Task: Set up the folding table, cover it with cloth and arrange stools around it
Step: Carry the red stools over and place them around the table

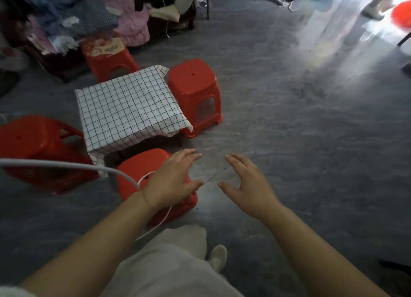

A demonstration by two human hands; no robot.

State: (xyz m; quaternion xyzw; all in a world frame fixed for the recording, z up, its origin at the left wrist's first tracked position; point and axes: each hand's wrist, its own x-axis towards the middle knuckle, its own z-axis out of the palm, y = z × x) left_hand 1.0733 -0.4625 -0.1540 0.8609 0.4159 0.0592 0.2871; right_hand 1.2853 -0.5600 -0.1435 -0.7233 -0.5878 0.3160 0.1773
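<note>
A left stool (42, 141) stands on the grey floor (289, 141) just beside the low desk, whose top is hidden under a white checked cloth (129, 105) that hangs over its edges. A white cord (66, 165) runs in from the left edge towards the left wrist. Behind the desk stands a back stool (106, 54) with a sticker on its seat, in front of a heap of clothes (89, 18). A near stool (142, 169) stands at the desk's front edge. The left grip (171, 181) is over that stool's right side, fingers straight and spread, holding nothing; whether it touches the seat I cannot tell. A right stool (193, 89) sits against the desk's right side. The right grip (246, 183) is over bare floor, open too, fingers spread.
</note>
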